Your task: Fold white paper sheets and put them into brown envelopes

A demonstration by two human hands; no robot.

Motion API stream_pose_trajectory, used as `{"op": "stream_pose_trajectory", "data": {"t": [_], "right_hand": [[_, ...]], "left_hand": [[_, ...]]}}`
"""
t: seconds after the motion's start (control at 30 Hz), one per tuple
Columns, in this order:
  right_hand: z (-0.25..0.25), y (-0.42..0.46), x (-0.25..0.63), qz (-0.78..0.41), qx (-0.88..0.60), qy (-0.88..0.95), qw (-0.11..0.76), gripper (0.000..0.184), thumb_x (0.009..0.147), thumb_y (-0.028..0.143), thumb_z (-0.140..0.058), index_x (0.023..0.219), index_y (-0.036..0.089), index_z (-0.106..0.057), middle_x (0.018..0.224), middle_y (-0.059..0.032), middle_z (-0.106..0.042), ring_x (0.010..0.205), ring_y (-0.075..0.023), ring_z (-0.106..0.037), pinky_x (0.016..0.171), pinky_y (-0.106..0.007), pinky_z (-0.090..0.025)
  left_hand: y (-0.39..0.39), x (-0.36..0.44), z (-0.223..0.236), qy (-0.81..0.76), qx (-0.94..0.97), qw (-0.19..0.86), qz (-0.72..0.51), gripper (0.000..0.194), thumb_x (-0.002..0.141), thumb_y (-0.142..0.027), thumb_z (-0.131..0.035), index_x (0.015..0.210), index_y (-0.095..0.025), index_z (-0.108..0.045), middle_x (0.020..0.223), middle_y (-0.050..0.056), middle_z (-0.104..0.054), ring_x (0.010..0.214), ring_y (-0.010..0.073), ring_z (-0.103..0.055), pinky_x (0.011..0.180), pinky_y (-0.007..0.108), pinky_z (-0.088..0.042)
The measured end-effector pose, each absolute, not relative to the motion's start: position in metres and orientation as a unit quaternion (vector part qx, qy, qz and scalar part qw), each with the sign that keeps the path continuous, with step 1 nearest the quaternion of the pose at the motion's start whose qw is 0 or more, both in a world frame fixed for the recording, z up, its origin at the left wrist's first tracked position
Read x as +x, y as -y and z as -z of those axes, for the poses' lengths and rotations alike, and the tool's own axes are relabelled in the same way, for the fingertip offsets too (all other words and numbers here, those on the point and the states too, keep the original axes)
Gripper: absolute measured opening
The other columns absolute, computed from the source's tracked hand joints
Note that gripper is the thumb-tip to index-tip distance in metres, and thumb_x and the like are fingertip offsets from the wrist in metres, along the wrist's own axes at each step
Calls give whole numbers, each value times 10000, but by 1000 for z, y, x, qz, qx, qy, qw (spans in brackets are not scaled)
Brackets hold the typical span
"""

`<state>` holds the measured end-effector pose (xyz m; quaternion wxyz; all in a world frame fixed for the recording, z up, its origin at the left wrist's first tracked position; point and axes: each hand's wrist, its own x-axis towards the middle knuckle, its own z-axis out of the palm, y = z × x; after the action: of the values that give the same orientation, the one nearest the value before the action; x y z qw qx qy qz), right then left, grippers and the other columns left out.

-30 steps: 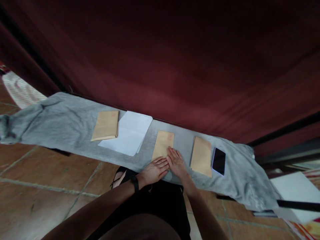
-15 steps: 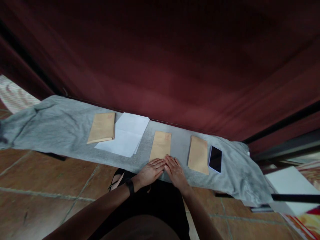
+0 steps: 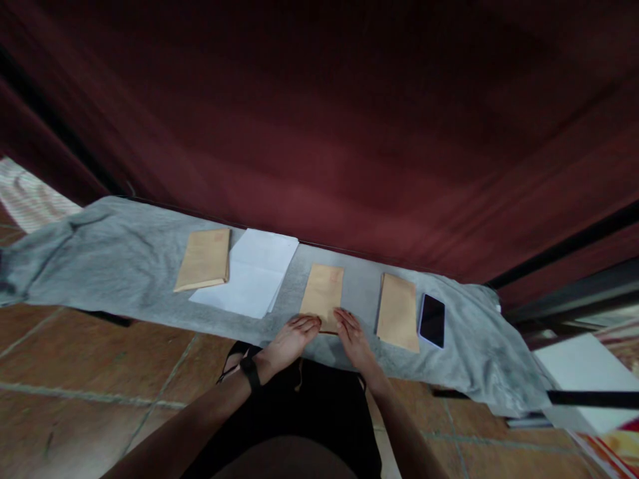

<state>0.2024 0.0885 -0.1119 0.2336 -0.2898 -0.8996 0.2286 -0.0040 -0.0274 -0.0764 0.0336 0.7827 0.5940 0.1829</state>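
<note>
A brown paper envelope (image 3: 322, 287) with faint red print at its far end lies flat in the middle of the cloth, its near edge towards me. My left hand (image 3: 293, 338), with a dark band on the wrist, rests its outstretched fingers on the near left corner. On the near right corner lie the fingers of my right hand (image 3: 352, 336), also stretched out. Both hands press from above and lift nothing. Part of the near edge shows in the gap between them; the corners are hidden under the fingers.
Left, a thick stack of brown envelopes (image 3: 204, 258) overlaps white paper sheets (image 3: 254, 273). Right, another stack of brown envelopes (image 3: 398, 313) lies beside a phone (image 3: 432, 320). Grey cloth (image 3: 134, 266) covers the narrow table, with a dark red curtain (image 3: 309, 159) behind it.
My hands have moved apart from where their fingertips met, the left one shifting left, so the near edge of the envelope shows between them. The view has tilted slightly.
</note>
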Motion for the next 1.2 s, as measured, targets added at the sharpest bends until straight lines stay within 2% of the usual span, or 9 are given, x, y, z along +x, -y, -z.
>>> {"op": "stream_pose_trajectory", "data": {"t": [0.17,0.37,0.67,1.0,1.2], "right_hand": [[111,-114,184,-200,-282,913,215,507,1070,387,-256,1487,206,-483,1530,-62,-489,1459,-208,-397,1219,-484,-346],[112,-150,150,-132,-283,938,148,554,1063,386,-246,1565,164,-323,1625,-81,-300,1511,-215,-286,1251,-490,-237],[115,-186,125,-75,-306,941,119,570,1066,396,-211,1571,151,-311,1614,-102,-330,1513,-207,-280,1247,-467,-190],[120,-173,129,-35,-282,955,88,598,1059,399,-233,1595,135,-231,1630,-111,-276,1521,-221,-261,1249,-478,-182],[117,-159,133,-49,-251,963,87,608,1061,422,-245,1600,143,-210,1631,-115,-277,1515,-223,-277,1248,-476,-205]], "left_hand": [[26,-26,78,-591,781,25,-199,337,948,-76,-490,1234,-200,-618,1237,63,-699,1173,187,-640,1067,352,-463],[29,-32,89,-585,766,50,-263,263,996,-187,-488,1222,-200,-622,1220,67,-701,1187,194,-620,1060,381,-466],[27,-35,96,-580,753,97,-297,185,1014,-243,-504,1066,-220,-680,1200,38,-705,1183,180,-608,1054,362,-453],[28,-35,97,-573,753,108,-305,218,1035,-238,-457,1057,-223,-673,1183,43,-710,1164,192,-621,1043,385,-462],[29,-31,93,-580,749,87,-309,181,997,-215,-513,1046,-227,-687,1175,52,-713,1147,202,-633,1039,402,-477]]}}
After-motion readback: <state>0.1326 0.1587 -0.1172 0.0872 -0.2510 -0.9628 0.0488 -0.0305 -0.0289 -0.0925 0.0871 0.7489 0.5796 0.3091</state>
